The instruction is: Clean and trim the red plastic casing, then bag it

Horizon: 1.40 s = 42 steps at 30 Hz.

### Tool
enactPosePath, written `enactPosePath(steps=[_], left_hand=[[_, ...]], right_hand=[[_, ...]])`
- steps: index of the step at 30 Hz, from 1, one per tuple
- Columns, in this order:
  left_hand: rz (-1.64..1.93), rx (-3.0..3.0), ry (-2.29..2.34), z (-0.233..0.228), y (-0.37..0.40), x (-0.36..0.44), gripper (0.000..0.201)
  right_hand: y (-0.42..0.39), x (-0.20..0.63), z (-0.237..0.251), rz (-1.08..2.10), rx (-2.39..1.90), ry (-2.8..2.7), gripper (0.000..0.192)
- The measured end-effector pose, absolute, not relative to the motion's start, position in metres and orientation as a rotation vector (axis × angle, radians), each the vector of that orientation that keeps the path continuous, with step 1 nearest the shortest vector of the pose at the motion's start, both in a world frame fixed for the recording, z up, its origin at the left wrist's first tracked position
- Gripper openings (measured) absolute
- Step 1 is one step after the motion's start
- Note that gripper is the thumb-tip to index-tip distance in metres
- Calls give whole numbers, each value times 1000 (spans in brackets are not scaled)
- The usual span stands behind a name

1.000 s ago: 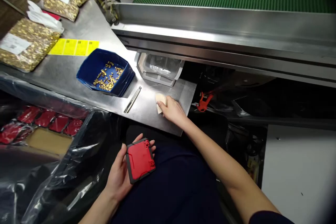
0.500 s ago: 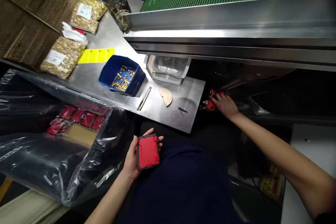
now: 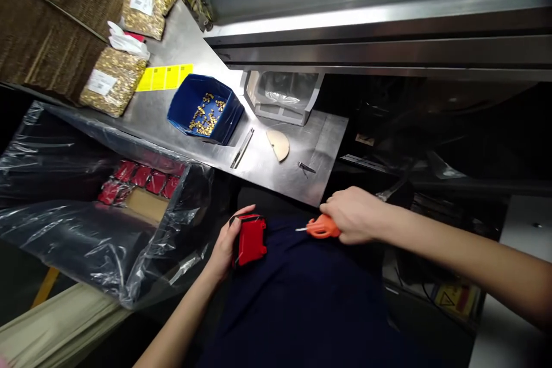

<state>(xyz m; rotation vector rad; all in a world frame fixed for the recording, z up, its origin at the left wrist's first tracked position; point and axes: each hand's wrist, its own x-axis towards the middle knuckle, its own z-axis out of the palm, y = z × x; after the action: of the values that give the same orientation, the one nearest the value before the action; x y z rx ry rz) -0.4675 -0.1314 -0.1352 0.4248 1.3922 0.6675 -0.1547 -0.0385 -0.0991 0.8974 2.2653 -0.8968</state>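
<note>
My left hand [image 3: 226,244] grips a red plastic part with a dark rim [image 3: 250,240], tilted on edge above my lap. My right hand [image 3: 353,214] is closed around an orange-handled tool [image 3: 321,227] whose thin metal tip points left toward the red part, a short gap away. Both hands are below the front edge of the steel bench [image 3: 276,175].
On the bench sit a blue tray of small brass pieces [image 3: 202,109], a metal strip [image 3: 242,148], a tan half-round piece [image 3: 278,144], small tweezers [image 3: 306,168] and bags of brass parts [image 3: 112,80]. A plastic-lined box with red parts [image 3: 142,179] is at left. A conveyor frame [image 3: 379,17] runs above.
My right hand left the tan piece on the bench, reached right to the orange tool, and now holds it near the red part. My left hand tilted the red part on edge.
</note>
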Motion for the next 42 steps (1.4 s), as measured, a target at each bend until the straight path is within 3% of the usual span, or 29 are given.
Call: enactPosePath(steps=[5, 10, 15, 18, 21, 23, 28, 30, 33, 37, 42], left_hand=[[658, 377, 1372, -142, -136, -474, 72], [562, 420, 1201, -131, -134, -482, 76], [391, 1130, 1412, -105, -117, -473, 94], [380, 1331, 1261, -96, -106, -474, 99], [347, 1001, 963, -98, -102, -487, 101], [523, 612, 868, -106, -106, -494, 104], [976, 94, 1217, -131, -121, -478, 81], [925, 250, 1430, -131, -123, -468, 87], [743, 777, 1498, -120, -114, -465, 114], [362, 1251, 1182, -100, -89, -468, 96], [270, 969, 951, -96, -67, -465, 90]], right_hand=[[-45, -219, -93, -969, 882, 2140, 17], [-46, -230, -95, -961, 868, 2125, 21], [-40, -215, -56, -991, 865, 2047, 14], [-24, -202, -36, -1000, 967, 2051, 12], [0, -192, -40, -1050, 1011, 2062, 22], [10, -187, -53, -1142, 984, 2023, 32], [-16, -184, -76, -1298, 998, 2005, 41], [-34, -182, -71, -1325, 1064, 2012, 39], [-42, -174, -57, -1242, 1149, 2032, 27], [-19, -174, -45, -1081, 1121, 2069, 19], [0, -197, -47, -1013, 1077, 2105, 14]])
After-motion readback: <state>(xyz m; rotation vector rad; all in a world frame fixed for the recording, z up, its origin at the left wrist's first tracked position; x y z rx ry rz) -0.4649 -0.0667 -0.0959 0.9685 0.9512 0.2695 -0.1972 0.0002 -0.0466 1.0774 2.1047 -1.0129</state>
